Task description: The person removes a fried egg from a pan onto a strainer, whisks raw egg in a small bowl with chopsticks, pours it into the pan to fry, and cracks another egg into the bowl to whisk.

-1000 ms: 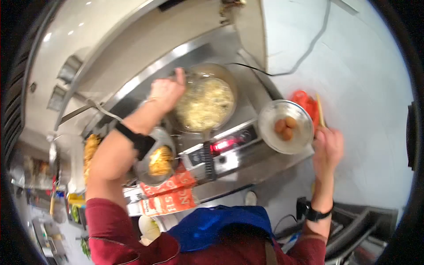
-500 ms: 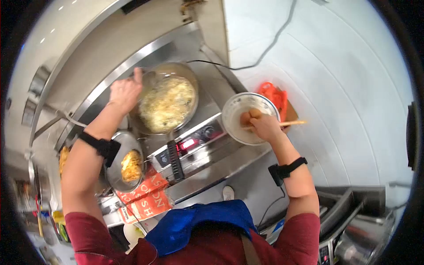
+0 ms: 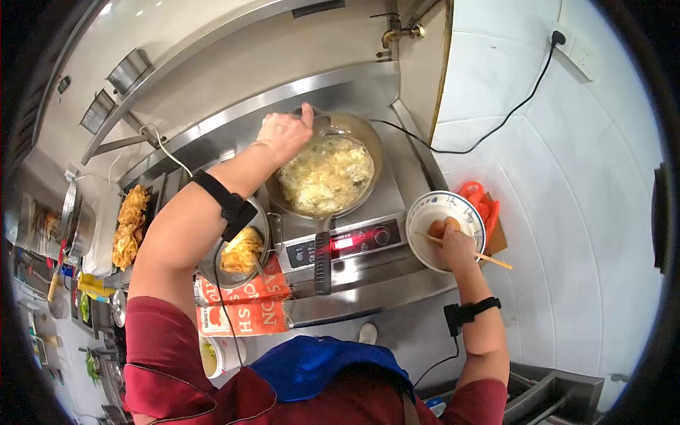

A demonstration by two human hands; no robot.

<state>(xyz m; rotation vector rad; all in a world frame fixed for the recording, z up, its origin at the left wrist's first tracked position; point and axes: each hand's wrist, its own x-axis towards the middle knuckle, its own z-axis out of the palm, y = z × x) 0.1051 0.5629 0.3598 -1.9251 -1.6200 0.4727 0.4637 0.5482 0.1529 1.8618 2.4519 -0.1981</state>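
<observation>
My right hand (image 3: 459, 249) is closed round brown eggs (image 3: 445, 227) inside a white bowl with a blue-patterned rim (image 3: 421, 206). Chopsticks (image 3: 499, 262) lie across the bowl and pass by this hand; whether the fingers touch them is unclear. At the far left rim of the frying pan (image 3: 374, 145), my left hand (image 3: 285, 134) has its fingers curled and one finger raised. A blurred grey metal piece shows beside it, but what it grips is hidden. Pale, bubbling egg-like food (image 3: 329, 173) fills the pan, whose black handle (image 3: 323, 265) points toward me.
The pan sits on a cooktop with a lit control panel (image 3: 343, 243). To its left, a metal dish (image 3: 249, 283) holds golden fried food. More fried food (image 3: 132, 223) lies farther left. A red plastic bag (image 3: 484, 205) sits behind the bowl, and a black cord (image 3: 489, 145) runs along the wall.
The camera view has swung, so the pan, bowl and both hands appear farther right. My right hand still has the eggs in the bowl, and my left hand is still beside the pan's rim.
</observation>
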